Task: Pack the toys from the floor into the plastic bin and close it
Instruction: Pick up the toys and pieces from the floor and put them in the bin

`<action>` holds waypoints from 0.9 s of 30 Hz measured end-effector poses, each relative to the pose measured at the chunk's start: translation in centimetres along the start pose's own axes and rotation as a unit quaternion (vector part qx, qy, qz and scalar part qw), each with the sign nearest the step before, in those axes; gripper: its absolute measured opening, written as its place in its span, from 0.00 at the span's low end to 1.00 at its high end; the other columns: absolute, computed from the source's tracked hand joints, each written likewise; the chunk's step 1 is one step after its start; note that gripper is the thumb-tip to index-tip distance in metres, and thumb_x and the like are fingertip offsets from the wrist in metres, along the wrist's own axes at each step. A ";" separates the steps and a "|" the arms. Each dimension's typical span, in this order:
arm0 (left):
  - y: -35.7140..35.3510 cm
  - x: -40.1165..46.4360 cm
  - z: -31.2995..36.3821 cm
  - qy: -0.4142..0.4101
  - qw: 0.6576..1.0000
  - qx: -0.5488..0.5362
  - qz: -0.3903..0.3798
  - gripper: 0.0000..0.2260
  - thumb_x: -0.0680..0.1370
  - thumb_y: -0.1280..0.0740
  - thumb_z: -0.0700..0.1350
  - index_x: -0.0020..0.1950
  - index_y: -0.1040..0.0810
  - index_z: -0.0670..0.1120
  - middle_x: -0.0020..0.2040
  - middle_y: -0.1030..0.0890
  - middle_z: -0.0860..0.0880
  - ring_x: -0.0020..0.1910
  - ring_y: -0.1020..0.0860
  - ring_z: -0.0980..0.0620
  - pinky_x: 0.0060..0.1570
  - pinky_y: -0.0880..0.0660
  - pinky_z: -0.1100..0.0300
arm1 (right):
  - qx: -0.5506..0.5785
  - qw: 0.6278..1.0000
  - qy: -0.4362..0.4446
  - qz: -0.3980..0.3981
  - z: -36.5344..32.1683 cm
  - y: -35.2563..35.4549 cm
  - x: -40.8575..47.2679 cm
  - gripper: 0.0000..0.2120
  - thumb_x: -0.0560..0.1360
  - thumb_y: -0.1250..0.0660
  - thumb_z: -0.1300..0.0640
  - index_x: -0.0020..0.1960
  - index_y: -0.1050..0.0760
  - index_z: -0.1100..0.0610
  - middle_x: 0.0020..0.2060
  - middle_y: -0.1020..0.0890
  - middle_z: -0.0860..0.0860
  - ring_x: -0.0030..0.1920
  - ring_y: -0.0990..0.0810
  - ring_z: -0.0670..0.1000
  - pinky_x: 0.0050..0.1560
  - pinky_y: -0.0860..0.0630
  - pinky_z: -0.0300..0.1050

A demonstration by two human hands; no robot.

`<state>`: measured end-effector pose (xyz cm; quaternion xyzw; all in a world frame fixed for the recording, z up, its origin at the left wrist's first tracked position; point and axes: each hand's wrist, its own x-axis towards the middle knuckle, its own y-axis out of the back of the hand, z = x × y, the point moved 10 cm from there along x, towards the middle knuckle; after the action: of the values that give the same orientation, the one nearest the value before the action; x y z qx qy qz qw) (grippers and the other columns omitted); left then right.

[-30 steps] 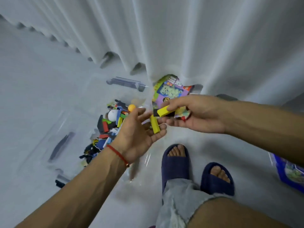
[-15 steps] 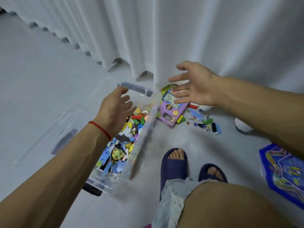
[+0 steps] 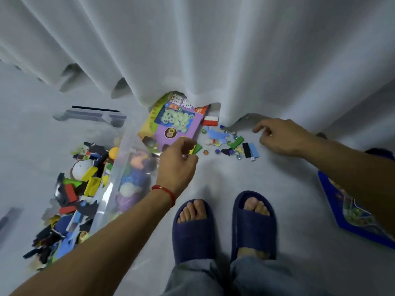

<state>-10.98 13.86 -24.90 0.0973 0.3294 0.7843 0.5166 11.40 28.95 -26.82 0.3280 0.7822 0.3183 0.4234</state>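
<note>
Your left hand hovers with fingers curled over a green block beside the purple toy box; whether it grips anything, you cannot tell. Your right hand hangs loosely open just right of the scattered small toys on the floor. The clear plastic bin, part-filled, stands left.

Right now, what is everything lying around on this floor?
plastic bin: one, clear, left, filled with mixed toys
toy box: one, purple, partly under the curtain
small toys: a scatter, mixed colours, floor between the hands
red-and-white block: one, by the curtain hem
game board: one, blue, right edge
curtain: white, behind everything
slippers: two, dark blue, on the feet
left hand: over the box corner, fingers curled
right hand: over the scatter
</note>
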 end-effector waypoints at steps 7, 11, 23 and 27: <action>-8.9 8.0 7.3 -0.296 0.938 0.162 -0.082 0.22 0.69 0.42 0.29 0.59 0.19 0.42 0.60 0.19 0.43 0.59 0.23 0.43 0.61 0.24 0.49 | 0.037 0.994 0.101 0.026 -0.9 1.1 9.7 0.27 0.80 0.42 0.65 0.75 0.33 0.44 0.73 0.29 0.47 0.71 0.30 0.51 0.69 0.34 0.42; -11.2 13.6 8.0 -0.335 0.900 0.273 -0.048 0.29 0.68 0.51 0.37 0.64 0.21 0.42 0.70 0.26 0.39 0.70 0.31 0.38 0.65 0.28 0.42 | 0.089 0.987 0.109 0.075 0.4 0.9 11.2 0.29 0.78 0.42 0.69 0.75 0.32 0.48 0.69 0.25 0.49 0.66 0.26 0.48 0.67 0.31 0.42; -13.2 16.8 2.4 -0.282 0.922 0.265 -0.018 0.19 0.73 0.37 0.30 0.63 0.22 0.39 0.62 0.23 0.39 0.59 0.25 0.39 0.60 0.23 0.48 | -0.082 0.976 0.113 0.169 1.4 -6.1 14.4 0.25 0.74 0.31 0.67 0.69 0.27 0.56 0.60 0.22 0.59 0.59 0.24 0.61 0.58 0.24 0.56; -15.2 17.9 2.9 -0.291 0.919 0.262 -0.048 0.18 0.75 0.33 0.32 0.64 0.24 0.39 0.60 0.22 0.38 0.56 0.23 0.38 0.58 0.23 0.49 | -0.181 0.961 0.136 0.156 0.2 -6.9 15.0 0.21 0.68 0.29 0.71 0.60 0.21 0.61 0.55 0.22 0.60 0.56 0.25 0.61 0.54 0.22 0.56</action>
<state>-6.19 34.49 -35.47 0.4369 0.3627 0.5813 0.5827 3.54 36.73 -39.05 0.3177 0.7006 0.5585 0.3103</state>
